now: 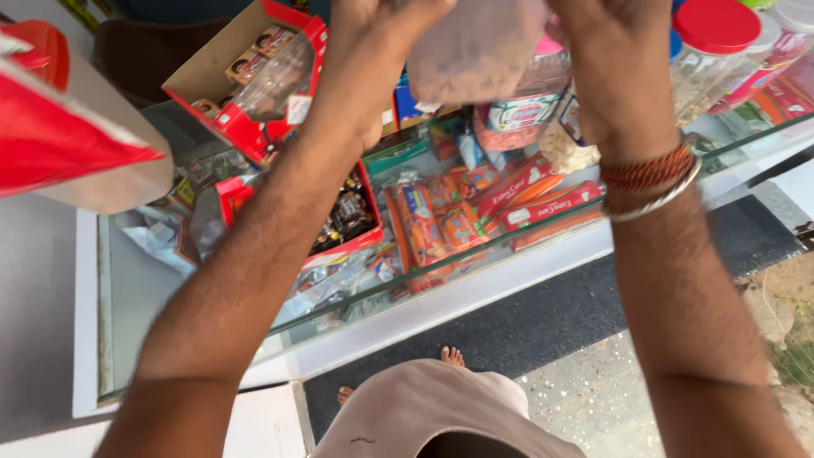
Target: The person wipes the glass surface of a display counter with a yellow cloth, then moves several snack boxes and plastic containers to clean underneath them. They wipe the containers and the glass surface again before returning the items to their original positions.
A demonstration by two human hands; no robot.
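Glass forms the top of the counter [543, 222], which has a white frame and stands on a floor with a dark mat [543, 318] and pale speckled stone beside it. Under the glass lie orange and red packets [475, 208] in rows and a red tray [343, 225] with dark sweets.

Both arms are raised over the counter. The left hand [373, 51] and the right hand [606, 59] hold a bag [475, 47] between them, at the top edge of the view and well above the glass. The bag is soft, greyish-pink and blurred; its long axis seems to run up and down, with the lower end pointing to the counter, but its top is cut off by the edge. The left fingers are closed on its left side. The right hand touches its right side, but whether those fingers are together or apart I cannot tell, because they are out of view. Bangles [649, 178] sit on the right wrist.

Behind the bag stand jars: one with a pink lid [526, 106] directly below it, and one with a red lid [716, 51] to the right. An open red box [254, 80] stands tilted at the left, near the left forearm. A red and white bag [68, 127] fills the left corner.
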